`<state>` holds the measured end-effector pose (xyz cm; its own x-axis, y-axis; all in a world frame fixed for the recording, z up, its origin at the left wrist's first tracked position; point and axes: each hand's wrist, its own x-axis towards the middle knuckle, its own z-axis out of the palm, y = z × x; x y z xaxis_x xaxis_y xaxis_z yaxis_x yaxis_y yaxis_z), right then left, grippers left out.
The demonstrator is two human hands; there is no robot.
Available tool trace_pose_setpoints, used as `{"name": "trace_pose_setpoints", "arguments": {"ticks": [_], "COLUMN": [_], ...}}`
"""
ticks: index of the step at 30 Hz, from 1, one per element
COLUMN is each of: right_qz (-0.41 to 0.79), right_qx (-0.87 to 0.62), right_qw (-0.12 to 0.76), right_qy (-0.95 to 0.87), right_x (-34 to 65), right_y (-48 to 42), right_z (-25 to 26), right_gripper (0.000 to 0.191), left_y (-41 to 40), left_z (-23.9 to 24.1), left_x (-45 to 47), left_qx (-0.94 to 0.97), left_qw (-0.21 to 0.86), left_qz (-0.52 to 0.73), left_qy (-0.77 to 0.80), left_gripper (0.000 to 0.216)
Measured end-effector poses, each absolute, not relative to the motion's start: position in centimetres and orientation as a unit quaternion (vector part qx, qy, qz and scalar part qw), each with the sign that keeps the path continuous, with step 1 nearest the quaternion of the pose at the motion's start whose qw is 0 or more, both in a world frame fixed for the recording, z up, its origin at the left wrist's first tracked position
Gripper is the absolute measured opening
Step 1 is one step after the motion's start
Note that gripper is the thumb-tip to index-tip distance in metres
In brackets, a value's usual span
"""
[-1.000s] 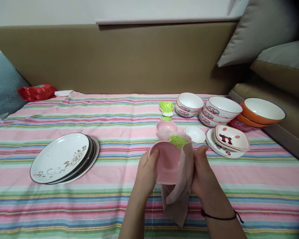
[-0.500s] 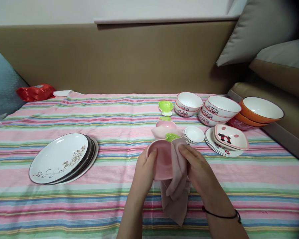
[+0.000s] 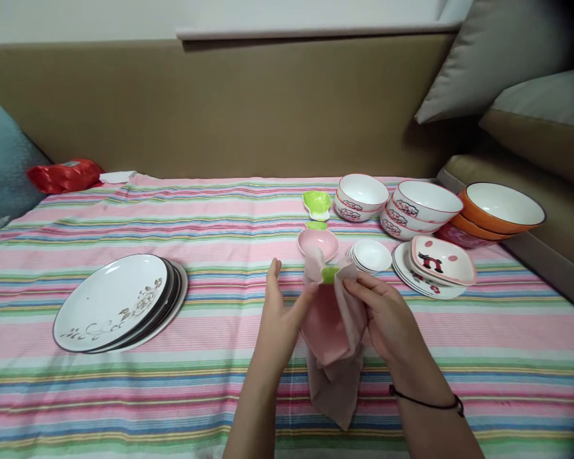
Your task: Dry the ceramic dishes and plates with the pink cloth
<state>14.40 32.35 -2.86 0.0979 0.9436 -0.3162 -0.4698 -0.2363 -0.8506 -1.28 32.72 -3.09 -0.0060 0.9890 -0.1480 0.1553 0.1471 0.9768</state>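
Observation:
A small pink bowl [image 3: 326,325] with a green leaf-shaped tab stands tilted between my hands, partly wrapped in a greyish-pink cloth [image 3: 335,392] that hangs below it. My right hand [image 3: 385,312] pinches the cloth against the bowl's right rim. On the other side my left hand [image 3: 283,319] has its fingers stretched out and apart, with the thumb at the bowl's upper left edge. Just beyond lies another pink bowl [image 3: 318,243] with a green tab. Behind that is a green leaf-shaped dish [image 3: 317,204].
Stacked plates [image 3: 110,306] lie at left on the striped cloth [image 3: 210,382]. To the right are small white bowls [image 3: 374,255], white red-rimmed bowls [image 3: 425,204], orange bowls [image 3: 502,210] and square cartoon dishes [image 3: 444,260]. A red package [image 3: 66,176] sits at the far left.
My left hand has loosened from the bowl's left rim, its fingers now spread. The bowl has turned and tilted, and the cloth now also covers part of its upper left edge.

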Motion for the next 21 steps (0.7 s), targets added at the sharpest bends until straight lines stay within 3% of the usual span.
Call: {"name": "trace_pose_setpoints", "arguments": {"ticks": [4,9,21], "right_qz": [0.692,0.735,0.692], "right_qx": [-0.437,-0.407,-0.472], "right_qw": [0.491,0.436,0.476], "right_qy": [-0.299,-0.323,-0.268], "right_x": [14.7,14.6,14.3], "right_y": [31.8,31.5,32.2], "right_z": [-2.3,-2.3,-2.7], "right_gripper": [0.021,0.022,0.024], "left_y": [33.1,33.5,33.2], "left_z": [-2.9,-2.8,-1.9], "left_x": [-2.0,-2.4,-2.5], "left_qx": [0.463,0.422,0.502], "left_qw": [0.564,0.598,0.579], "left_qz": [0.443,0.463,0.37], "left_qy": [0.522,0.499,0.525], "left_gripper": [0.088,0.062,0.032]}}
